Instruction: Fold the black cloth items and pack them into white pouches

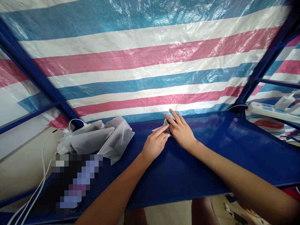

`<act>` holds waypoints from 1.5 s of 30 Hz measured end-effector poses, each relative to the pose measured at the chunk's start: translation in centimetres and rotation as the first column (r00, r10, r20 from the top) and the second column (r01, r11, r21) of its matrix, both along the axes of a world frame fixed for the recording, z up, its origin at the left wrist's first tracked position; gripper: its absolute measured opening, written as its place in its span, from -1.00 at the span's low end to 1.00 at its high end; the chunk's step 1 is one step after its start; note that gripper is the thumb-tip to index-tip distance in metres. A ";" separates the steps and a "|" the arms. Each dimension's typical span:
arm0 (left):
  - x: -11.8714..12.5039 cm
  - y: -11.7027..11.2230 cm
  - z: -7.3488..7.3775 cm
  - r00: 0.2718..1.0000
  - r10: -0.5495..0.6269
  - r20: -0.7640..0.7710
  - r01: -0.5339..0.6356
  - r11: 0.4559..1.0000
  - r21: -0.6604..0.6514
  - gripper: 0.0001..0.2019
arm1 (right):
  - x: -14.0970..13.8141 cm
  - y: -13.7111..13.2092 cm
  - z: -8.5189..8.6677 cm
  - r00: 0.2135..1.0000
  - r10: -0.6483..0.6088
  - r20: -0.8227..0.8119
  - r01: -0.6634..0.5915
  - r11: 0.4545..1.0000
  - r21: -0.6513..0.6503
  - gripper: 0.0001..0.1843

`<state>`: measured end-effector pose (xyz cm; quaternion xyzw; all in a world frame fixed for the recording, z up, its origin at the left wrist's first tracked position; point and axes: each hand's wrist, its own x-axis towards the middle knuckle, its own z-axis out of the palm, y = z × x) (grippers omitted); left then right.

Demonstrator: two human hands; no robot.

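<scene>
Left hand [155, 143], grip unclear, touches a small translucent bag [166, 123]; right hand [181, 128] lies open.

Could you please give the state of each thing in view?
Small packet: partly covered; open or sealed unclear
Left hand: fingers extended, at the packet
Right hand: fingers spread, at the packet
Frosted bags: creased; whether open unclear
Power strip: on or off unclear
Striped sheet: hanging, wrinkled

Both arms bare, reaching forward and converging. Left hand [154, 143]: back up, fingers together, pointing up-right. Right hand [183, 130]: back up, fingers fanned, pointing up-left. Hands near each other, grip unclear. Left leg [136, 216], right leg [202, 212] below.
</scene>
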<state>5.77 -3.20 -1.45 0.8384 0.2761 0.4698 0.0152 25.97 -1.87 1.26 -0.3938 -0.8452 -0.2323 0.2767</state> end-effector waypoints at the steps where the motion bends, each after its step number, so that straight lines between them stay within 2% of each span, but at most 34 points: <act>1: 0.0 0.1 0.1 1.000 -0.002 0.011 0.002 1.000 -0.025 -0.86 | -0.1 0.0 -0.1 1.000 0.004 0.002 -0.004 1.000 0.002 -0.65; 7: -0.8 1.0 0.7 0.987 -0.017 0.162 0.039 0.990 -0.134 -0.95 | 1.5 0.0 -0.6 0.987 0.081 -0.136 -0.081 0.997 0.002 -0.64; 9: -1.2 1.3 0.9 0.978 -0.021 0.207 0.051 0.989 -0.142 -0.97 | 2.1 0.1 -0.9 0.968 0.180 -0.174 -0.185 0.983 -0.014 -0.59; 11: -1.6 1.4 1.2 0.974 -0.022 0.227 0.058 0.987 -0.151 -0.97 | 2.5 0.1 -1.3 0.928 0.307 -0.211 -0.323 0.945 -0.045 -0.61; 13: -1.9 1.4 1.5 0.977 -0.029 0.212 0.065 0.984 -0.164 -0.96 | 2.5 0.1 -1.4 0.890 0.381 -0.251 -0.412 0.907 -0.083 -0.65; 15: -2.0 1.3 1.6 0.986 -0.048 0.163 0.075 0.983 -0.170 -0.95 | 2.1 0.1 -1.3 0.892 0.366 -0.267 -0.406 0.906 -0.116 -0.69; 19: -1.8 0.9 1.3 0.990 -0.141 -0.001 0.138 0.975 -0.175 -0.85 | 1.1 0.5 -1.6 0.958 0.238 -0.159 -0.271 0.933 -0.236 -0.76; 21: -1.6 0.8 1.1 0.982 -0.177 -0.063 0.163 0.969 -0.186 -0.80 | 0.9 0.8 -2.1 0.970 0.215 -0.110 -0.240 0.916 -0.321 -0.73; 23: -1.5 0.9 0.9 0.983 -0.173 -0.063 0.159 0.970 -0.183 -0.80 | 0.9 1.0 -2.5 0.967 0.222 -0.127 -0.254 0.894 -0.369 -0.69; 27: -1.6 1.1 1.0 0.994 -0.096 0.043 0.101 0.983 -0.154 -0.86 | 1.5 0.5 -2.4 0.918 0.259 -0.301 -0.349 0.889 -0.298 -0.54; 30: -1.7 1.2 1.3 0.992 -0.019 0.128 0.040 0.985 -0.166 -0.88 | 1.7 -0.4 -1.5 0.855 0.255 -0.451 -0.370 0.910 -0.188 -0.56; 32: -1.7 1.1 1.4 0.988 0.004 0.155 0.024 0.983 -0.180 -0.88 | 1.7 -0.9 -1.1 0.836 0.246 -0.491 -0.363 0.918 -0.157 -0.61; 38: -1.6 1.3 0.7 0.992 -0.018 0.125 0.035 0.991 -0.129 -0.92 | 1.6 -1.0 -1.4 0.831 0.317 -0.457 -0.424 0.893 -0.151 -0.71; 41: -1.7 1.6 0.4 0.996 -0.041 0.074 0.049 0.993 -0.110 -0.89 | 1.5 -0.7 -1.3 0.849 0.328 -0.414 -0.420 0.894 -0.154 -0.72; 45: -1.9 1.6 0.7 0.997 -0.064 0.044 0.069 0.991 -0.115 -0.87 | 1.7 -0.2 -0.6 0.874 0.330 -0.358 -0.398 0.908 -0.134 -0.73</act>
